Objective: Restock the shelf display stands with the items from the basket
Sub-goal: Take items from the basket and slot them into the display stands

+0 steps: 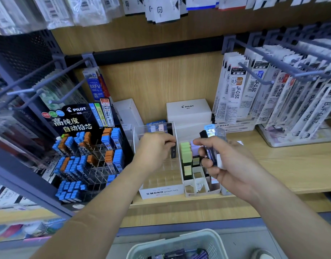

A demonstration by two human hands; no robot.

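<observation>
My left hand (pixel 155 150) pinches a black lead case (pixel 173 151) and holds it upright inside the clear MONO graph MG display stand (pixel 162 192) on the wooden shelf. My right hand (pixel 223 162) grips a bundle of several lead cases (pixel 211 144), dark and clear, above the white divided stand (pixel 198 190) that holds green and lilac cases (pixel 185 152). The pale green basket (pixel 176 243) sits low in front, with dark and purple packs inside.
A black PILOT lead display (pixel 86 152) with blue and orange cases stands to the left. White PILOT boxes (pixel 189 110) sit behind the stands. Hanging refill packs (pixel 258 94) on pegs fill the right; metal hooks (pixel 54 94) jut out at the left.
</observation>
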